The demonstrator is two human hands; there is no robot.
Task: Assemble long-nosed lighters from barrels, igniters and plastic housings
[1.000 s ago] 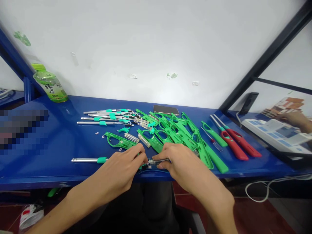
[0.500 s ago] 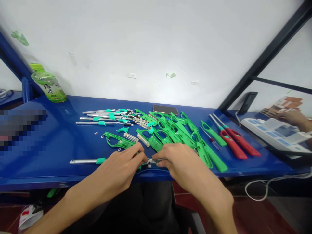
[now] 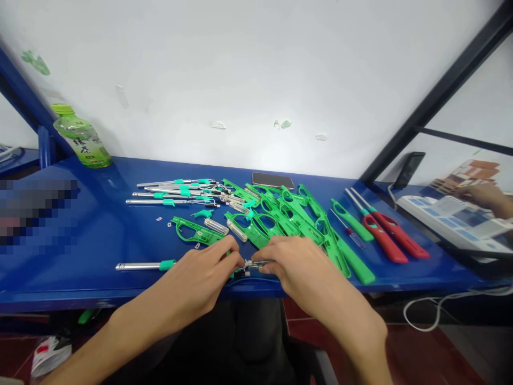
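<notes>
Near the front edge of the blue table, my left hand (image 3: 210,267) is closed, thumb and fingertips pinching the inner end of a lighter nozzle assembly. Its silver tube (image 3: 138,266) with a teal collar (image 3: 167,264) sticks out to the left. My right hand (image 3: 292,262) is closed on a slim, clear-and-metal lighter part (image 3: 258,263), probably its fuel tank, which meets the left fingertips. The exact joint is hidden by my fingers. Just beyond lie a green half-shell (image 3: 192,231), clear fuel tanks (image 3: 216,226) and a teal trigger (image 3: 203,213).
Several nozzle assemblies (image 3: 160,195) lie behind, beside a pile of green shells (image 3: 288,214). A phone (image 3: 272,181) lies by the wall. To the right are a screwdriver (image 3: 352,235) and two red lighters (image 3: 385,238); a bottle (image 3: 82,136) stands left. Another person's hand (image 3: 481,197) shows far right.
Both hands keep nearly the same pose, fingertips together at the lighter parts. The whole view has shifted very slightly; nothing on the table has visibly moved.
</notes>
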